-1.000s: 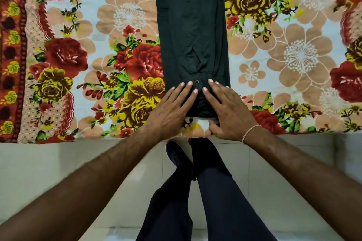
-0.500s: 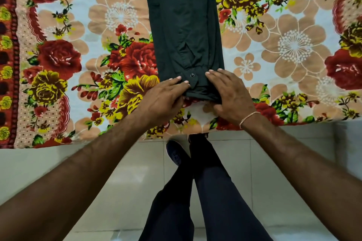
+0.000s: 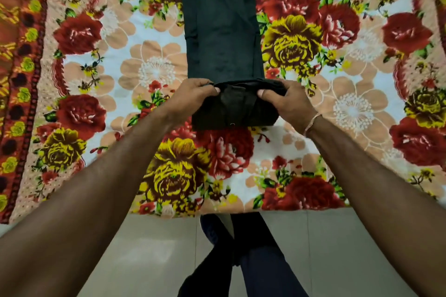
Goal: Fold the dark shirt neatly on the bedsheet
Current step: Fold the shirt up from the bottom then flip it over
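The dark shirt point(image 3: 222, 31) lies as a long narrow strip on the floral bedsheet point(image 3: 154, 70). Its near end is turned up into a fold. The left hand point(image 3: 193, 96) and right hand point(image 3: 287, 101) each pinch that fold, thumbs on top.

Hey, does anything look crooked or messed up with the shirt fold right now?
Nothing stands out. The dark shirt lies in a straight strip on the bedsheet, and the left hand and right hand grip its near end evenly.
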